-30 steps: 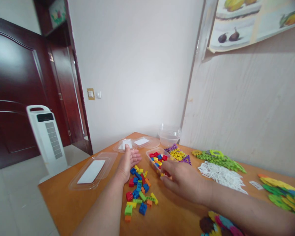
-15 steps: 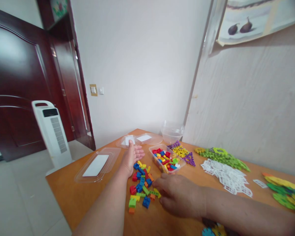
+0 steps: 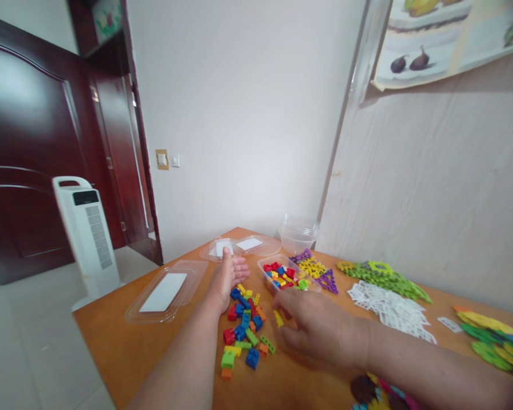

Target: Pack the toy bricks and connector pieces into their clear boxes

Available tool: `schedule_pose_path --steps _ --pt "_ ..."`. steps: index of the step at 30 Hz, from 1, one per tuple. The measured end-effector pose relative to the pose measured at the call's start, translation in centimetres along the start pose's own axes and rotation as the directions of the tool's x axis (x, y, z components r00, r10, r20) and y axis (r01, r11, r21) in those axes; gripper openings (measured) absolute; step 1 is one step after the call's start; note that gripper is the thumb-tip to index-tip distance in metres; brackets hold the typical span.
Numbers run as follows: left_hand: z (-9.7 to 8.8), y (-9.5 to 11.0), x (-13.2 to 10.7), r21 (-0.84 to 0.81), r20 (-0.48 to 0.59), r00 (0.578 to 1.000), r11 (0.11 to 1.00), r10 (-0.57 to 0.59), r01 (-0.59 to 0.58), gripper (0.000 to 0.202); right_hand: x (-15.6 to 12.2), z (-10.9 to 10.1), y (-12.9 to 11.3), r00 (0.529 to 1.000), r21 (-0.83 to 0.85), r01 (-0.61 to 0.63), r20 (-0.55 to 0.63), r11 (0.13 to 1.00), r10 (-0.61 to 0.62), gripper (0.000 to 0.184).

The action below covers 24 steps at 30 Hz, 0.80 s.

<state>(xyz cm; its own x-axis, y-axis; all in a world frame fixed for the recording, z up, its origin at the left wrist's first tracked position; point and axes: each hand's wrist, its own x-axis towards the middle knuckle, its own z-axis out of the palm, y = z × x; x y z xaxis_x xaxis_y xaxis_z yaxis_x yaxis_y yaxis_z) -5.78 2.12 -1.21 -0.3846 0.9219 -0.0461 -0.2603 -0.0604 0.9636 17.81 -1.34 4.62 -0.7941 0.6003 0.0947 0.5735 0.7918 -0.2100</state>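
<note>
My left hand (image 3: 229, 278) rests on edge at the far end of a loose heap of coloured toy building bricks (image 3: 245, 322), fingers stretched out and holding nothing. Between the thumb and fingers of my right hand (image 3: 312, 324) is a yellow building brick (image 3: 278, 319), just right of the heap. Beyond the right hand stands a clear plastic box (image 3: 263, 273) with more red, yellow, blue and green bricks in it. The right hand partly hides its near end.
Clear lids (image 3: 130, 313) with white labels lie to the left and back. Stacked clear tubs (image 3: 299, 230) stand by the wall. Purple and yellow pieces (image 3: 312, 267), green pieces (image 3: 389, 282), white pieces (image 3: 389, 310) and flat coloured pieces (image 3: 496, 341) spread to the right.
My right hand has drawn slightly away from the heap, to the right, with the yellow brick now showing in its fingers. The left hand keeps its place by the heap.
</note>
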Motion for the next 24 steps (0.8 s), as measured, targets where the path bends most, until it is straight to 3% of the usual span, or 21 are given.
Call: schedule_pose_path --steps 4,7,11,15,20,24 --pt "0.0 -0.1 -0.1 0.010 -0.014 1.000 1.000 0.015 -0.015 0.087 1.2 -2.3 1.0 0.986 -0.088 -0.068 -0.155 0.994 0.054 0.028" --pt "-0.1 -0.3 0.1 0.014 -0.015 1.000 1.000 0.017 -0.016 0.087 1.1 -2.1 1.1 0.973 -0.081 -0.057 -0.227 0.995 0.038 0.028" --pt "-0.3 -0.5 0.6 0.012 0.008 1.000 1.000 0.008 -0.008 0.087 0.1 0.1 -0.2 0.992 -0.050 0.107 -0.057 0.993 -0.110 0.021" --pt "-0.4 -0.6 0.8 0.022 0.015 1.000 1.000 0.003 -0.004 0.086 -0.1 2.3 -0.8 0.970 -0.085 0.231 0.100 0.969 -0.222 0.019" --pt "-0.3 -0.4 0.6 0.021 0.007 1.000 1.000 0.002 -0.002 0.086 0.2 3.3 -0.6 0.970 -0.078 0.213 0.134 0.974 -0.202 0.025" --pt "-0.2 -0.4 0.6 0.021 0.005 1.000 1.000 0.001 -0.001 0.087 -0.1 3.0 -0.8 0.981 -0.067 0.155 0.132 0.986 -0.145 0.025"
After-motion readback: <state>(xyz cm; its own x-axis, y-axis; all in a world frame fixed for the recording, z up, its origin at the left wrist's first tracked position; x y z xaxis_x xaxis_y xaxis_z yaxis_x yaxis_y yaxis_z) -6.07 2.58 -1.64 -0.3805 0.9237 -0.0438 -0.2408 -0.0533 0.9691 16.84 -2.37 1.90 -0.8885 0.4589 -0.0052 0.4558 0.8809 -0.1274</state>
